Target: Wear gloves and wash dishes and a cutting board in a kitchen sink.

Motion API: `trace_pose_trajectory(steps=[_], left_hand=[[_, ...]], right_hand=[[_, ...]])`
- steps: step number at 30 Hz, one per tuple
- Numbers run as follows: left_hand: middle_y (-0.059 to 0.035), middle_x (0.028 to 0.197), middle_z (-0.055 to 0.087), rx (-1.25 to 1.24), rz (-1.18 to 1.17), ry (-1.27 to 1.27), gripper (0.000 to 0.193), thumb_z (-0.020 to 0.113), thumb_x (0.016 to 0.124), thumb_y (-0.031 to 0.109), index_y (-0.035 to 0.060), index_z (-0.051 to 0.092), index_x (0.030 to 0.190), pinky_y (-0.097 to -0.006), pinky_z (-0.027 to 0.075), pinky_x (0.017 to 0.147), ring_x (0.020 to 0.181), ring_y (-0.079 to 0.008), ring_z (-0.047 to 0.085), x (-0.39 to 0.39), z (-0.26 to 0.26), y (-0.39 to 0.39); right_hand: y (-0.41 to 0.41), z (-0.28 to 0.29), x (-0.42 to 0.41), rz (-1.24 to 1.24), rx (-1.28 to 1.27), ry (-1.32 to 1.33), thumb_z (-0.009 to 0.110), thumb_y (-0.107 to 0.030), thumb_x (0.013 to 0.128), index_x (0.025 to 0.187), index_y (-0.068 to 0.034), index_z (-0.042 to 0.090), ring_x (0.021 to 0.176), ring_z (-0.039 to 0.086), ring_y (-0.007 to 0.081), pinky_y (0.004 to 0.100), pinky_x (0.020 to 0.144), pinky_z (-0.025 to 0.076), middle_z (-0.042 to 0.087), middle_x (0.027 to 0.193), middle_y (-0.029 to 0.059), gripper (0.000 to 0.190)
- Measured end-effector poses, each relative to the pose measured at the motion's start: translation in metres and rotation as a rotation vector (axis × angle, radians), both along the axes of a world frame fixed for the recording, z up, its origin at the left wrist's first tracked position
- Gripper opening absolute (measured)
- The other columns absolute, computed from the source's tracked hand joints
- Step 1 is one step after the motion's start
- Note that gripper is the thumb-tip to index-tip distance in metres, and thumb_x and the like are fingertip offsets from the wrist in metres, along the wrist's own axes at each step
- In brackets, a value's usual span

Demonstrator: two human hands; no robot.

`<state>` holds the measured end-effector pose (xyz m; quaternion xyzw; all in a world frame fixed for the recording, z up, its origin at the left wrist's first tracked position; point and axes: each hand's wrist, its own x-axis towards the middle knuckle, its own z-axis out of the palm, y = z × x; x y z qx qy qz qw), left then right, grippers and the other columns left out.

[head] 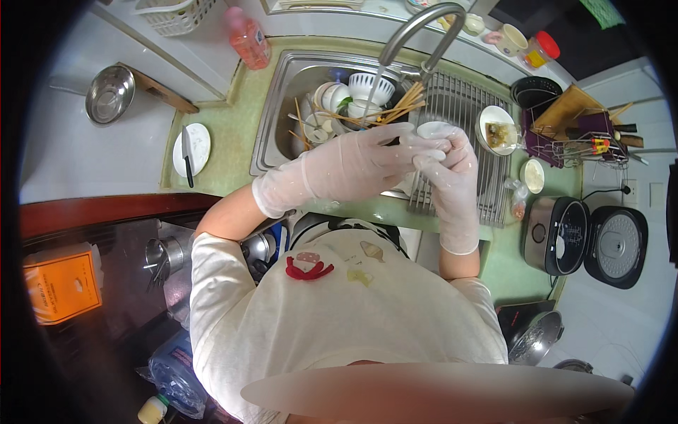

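Both my hands wear wet, translucent white gloves and meet above the right part of the sink [265,119]. The fingers of my left hand [360,161] reach across to those of my right hand [454,164]. A small white rounded piece [434,128] shows at my right fingertips, seemingly pinched there; its kind is unclear, and fingers cover part of it. Behind my left hand, the sink holds white bowls [335,97], a white slotted basket [371,87] and several wooden chopsticks [405,103]. Water runs from the curved metal faucet [418,26] into the sink.
A roll-up metal drying rack [492,199] lies under my right hand, with a white bowl [490,116] on it. At right are an open rice cooker [553,233] and a wire rack [572,148]. A knife [187,159] rests on a white plate [200,146] at left.
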<state>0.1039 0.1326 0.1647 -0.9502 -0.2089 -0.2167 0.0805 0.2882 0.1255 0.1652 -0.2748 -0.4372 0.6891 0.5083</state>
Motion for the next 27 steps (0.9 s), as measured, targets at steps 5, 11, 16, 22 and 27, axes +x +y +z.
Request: trace_pose_trajectory(steps=[5,11,16,22,27], left_hand=[[-0.0118,0.111,0.060,-0.343,0.250,-0.310,0.020,0.056,0.078,0.008,0.0039,0.065,0.095,-0.0345,0.044,0.091,0.106,-0.0256,0.055,-0.056,-0.086,0.023],[-0.0167,0.088,0.066,-0.923,0.927,-0.694,0.022,0.059,0.082,0.017,0.0101,0.067,0.102,-0.0341,0.051,0.073,0.081,-0.0277,0.065,-0.124,-0.212,0.026],[-0.0082,0.076,0.068,-1.106,1.025,-0.633,0.020,0.061,0.083,0.020,0.0028,0.068,0.091,-0.0265,0.050,0.060,0.062,-0.0141,0.064,-0.159,-0.247,0.041],[-0.0092,0.074,0.066,-1.476,1.202,-0.262,0.030,0.061,0.082,0.033,0.0035,0.066,0.088,-0.0314,0.051,0.062,0.061,-0.0184,0.064,-0.189,-0.239,0.048],[-0.0150,0.091,0.066,-1.207,0.915,0.054,0.040,0.057,0.081,0.044,0.0069,0.066,0.094,-0.0377,0.049,0.077,0.085,-0.0256,0.064,-0.185,-0.295,0.065]], right_hand=[[0.063,-0.094,-0.019,-0.267,-0.024,-0.108,0.051,0.003,0.085,0.108,0.001,0.053,0.093,0.060,0.0158,0.0270,0.089,0.045,0.063,0.099,0.0115,0.023],[0.121,-0.151,-0.061,-0.134,-0.027,-0.500,0.047,-0.004,0.090,0.110,0.004,0.052,0.096,0.059,0.0165,0.0284,0.087,0.045,0.062,0.102,0.0105,0.022],[0.172,-0.226,-0.081,-0.103,0.020,-0.905,0.050,-0.019,0.093,0.090,-0.001,0.063,0.064,0.060,0.0124,0.0246,0.064,0.048,0.064,0.072,0.0042,0.023],[0.179,-0.244,-0.074,0.039,0.026,-1.315,0.054,-0.029,0.088,0.092,-0.002,0.066,0.074,0.064,0.0234,0.0323,0.071,0.049,0.066,0.081,0.0146,0.030],[0.206,-0.322,-0.019,-0.020,0.153,-1.136,0.052,-0.011,0.089,0.108,-0.002,0.061,0.094,0.062,0.0170,0.0285,0.082,0.047,0.065,0.101,0.0113,0.024]])
